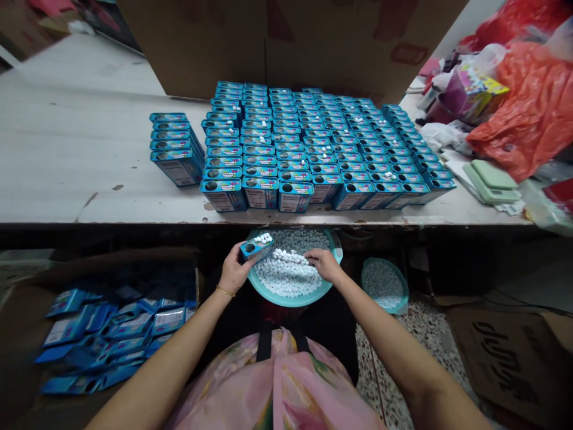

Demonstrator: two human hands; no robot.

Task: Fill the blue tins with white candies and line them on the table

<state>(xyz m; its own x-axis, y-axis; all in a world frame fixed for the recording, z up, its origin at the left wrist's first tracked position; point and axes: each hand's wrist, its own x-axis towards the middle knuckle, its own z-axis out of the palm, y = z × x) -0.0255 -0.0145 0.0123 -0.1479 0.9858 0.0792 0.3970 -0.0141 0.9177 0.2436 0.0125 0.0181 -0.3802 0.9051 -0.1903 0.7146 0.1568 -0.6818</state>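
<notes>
My left hand (233, 270) grips a small blue box (250, 249), tilted over the left rim of a turquoise basin. White candies (263, 239) lie on the box's top beside its round dark opening. The basin (286, 301) holds many small white candies (290, 278). My right hand (324, 264) is over the basin's right side, its fingers drawn together at the edge of the heaped candies; whatever is between the fingertips is too small to make out. Rows of upright blue boxes (293, 203) stand on the table, some with white candies on top.
A white table (111, 197) spans the view, with a big cardboard box (215, 54) at its back. At lower left, a carton holds blue boxes (129, 325). A smaller basin (400, 309) sits at right. Red bags (528, 107) and a green scale (492, 179) lie at the table's right.
</notes>
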